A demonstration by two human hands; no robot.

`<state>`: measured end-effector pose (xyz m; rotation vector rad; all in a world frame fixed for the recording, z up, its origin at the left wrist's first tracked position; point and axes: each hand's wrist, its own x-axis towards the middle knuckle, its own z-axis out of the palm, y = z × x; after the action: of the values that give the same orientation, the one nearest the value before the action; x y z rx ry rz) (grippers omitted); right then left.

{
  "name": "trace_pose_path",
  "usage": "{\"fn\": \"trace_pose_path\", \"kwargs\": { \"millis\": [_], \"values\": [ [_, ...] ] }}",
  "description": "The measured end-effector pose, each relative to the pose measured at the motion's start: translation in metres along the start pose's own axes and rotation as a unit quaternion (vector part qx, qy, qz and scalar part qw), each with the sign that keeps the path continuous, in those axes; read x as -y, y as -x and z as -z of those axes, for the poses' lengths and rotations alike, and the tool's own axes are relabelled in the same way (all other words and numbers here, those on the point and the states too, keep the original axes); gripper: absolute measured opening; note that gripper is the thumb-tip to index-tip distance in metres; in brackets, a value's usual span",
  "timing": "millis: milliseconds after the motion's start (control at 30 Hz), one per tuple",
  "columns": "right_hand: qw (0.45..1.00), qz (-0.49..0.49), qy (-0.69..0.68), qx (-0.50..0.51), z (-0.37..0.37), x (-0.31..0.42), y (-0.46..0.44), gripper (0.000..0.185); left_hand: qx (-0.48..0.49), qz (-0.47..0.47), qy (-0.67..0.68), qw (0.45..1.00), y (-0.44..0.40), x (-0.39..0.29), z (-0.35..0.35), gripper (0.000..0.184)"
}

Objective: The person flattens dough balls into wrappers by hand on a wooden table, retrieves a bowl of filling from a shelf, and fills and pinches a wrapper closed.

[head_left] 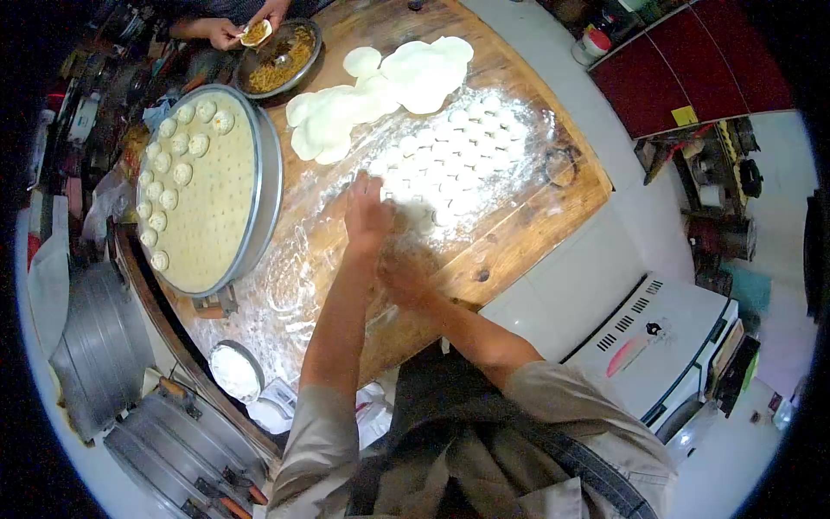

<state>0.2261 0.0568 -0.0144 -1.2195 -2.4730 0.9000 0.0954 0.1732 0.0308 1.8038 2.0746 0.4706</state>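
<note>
My left hand is over the floured table, just left of the dough pieces, with its fingers curled in. Whatever it may hold is hidden. Nearer to me, my right hand is low over the wood; blur and shade hide its fingers. Many small, flour-dusted dough pieces lie in rows beyond both hands. Past them, flat round dough wrappers overlap in a loose spread.
A large round steamer tray at left carries several pleated buns. Another person's hands hold a wrapper with filling above a filling bowl. A flour bowl sits at the near left corner of the wooden table.
</note>
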Motion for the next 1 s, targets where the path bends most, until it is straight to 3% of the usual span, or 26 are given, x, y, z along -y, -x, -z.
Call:
{"fn": "trace_pose_path", "kwargs": {
  "millis": [67,100,167,267,333,367,500,600,700,767,800,833,867,900,967,1000],
  "values": [
    [0.994,0.091,0.057,-0.012,-0.019,-0.013,0.007,0.036,-0.07,-0.113,0.095,0.987,0.003,0.025,-0.012,0.052],
    [0.994,0.093,0.056,-0.01,-0.024,-0.016,0.011,0.036,-0.071,-0.11,0.094,0.987,0.012,0.021,-0.004,0.052],
    [0.993,0.099,0.007,-0.061,-0.033,-0.017,0.01,0.036,0.061,0.075,0.013,0.995,0.046,0.018,0.023,0.048],
    [0.994,0.097,0.036,-0.036,-0.014,-0.006,0.001,0.038,0.006,0.009,0.037,0.999,0.104,0.057,0.026,0.047],
    [0.994,0.084,0.068,0.003,-0.002,0.001,0.007,0.04,0.002,0.046,-0.081,0.996,0.12,0.046,0.045,0.046],
    [0.993,0.077,0.087,0.026,-0.001,0.002,0.009,0.04,-0.035,0.024,-0.055,0.998,0.119,0.051,0.041,0.059],
    [0.978,0.093,0.146,0.119,0.002,-0.01,-0.005,0.04,-0.042,-0.027,-0.093,0.994,0.091,0.052,0.015,0.074],
    [0.968,0.108,0.223,-0.029,0.027,0.018,0.003,0.036,-0.056,-0.019,-0.118,0.991,0.082,0.061,0.02,0.084],
    [0.985,0.084,0.142,0.048,0.029,0.019,-0.004,0.035,-0.127,-0.087,-0.113,0.982,0.079,0.091,0.003,0.072],
    [0.98,-0.097,-0.124,0.117,0.046,0.018,-0.009,0.028,-0.206,-0.035,0.034,0.977,0.084,0.11,-0.017,0.053],
    [0.98,-0.095,-0.125,0.125,0.044,0.01,-0.005,0.028,-0.205,-0.027,0.033,0.978,0.097,0.092,0.003,0.053],
    [0.998,-0.001,-0.029,0.053,0.036,-0.003,0.003,0.024,-0.086,0.11,0.063,0.988,0.112,0.054,0.04,0.045],
    [0.994,0.093,0.061,-0.018,0.026,-0.007,0.008,0.02,-0.022,0.187,0.081,0.979,0.133,0.048,0.043,0.041],
    [0.99,0.107,0.073,-0.052,0.023,-0.001,0.0,0.017,0.045,0.263,0.088,0.96,0.154,0.042,0.045,0.038],
    [0.981,0.119,0.075,-0.133,0.015,-0.002,-0.039,0.013,0.048,0.108,0.108,0.987,0.176,0.063,-0.002,0.036],
    [0.976,0.118,0.061,-0.174,0.003,-0.002,-0.058,0.012,0.051,0.112,0.112,0.986,0.171,0.069,-0.004,0.036]
  ]
}}
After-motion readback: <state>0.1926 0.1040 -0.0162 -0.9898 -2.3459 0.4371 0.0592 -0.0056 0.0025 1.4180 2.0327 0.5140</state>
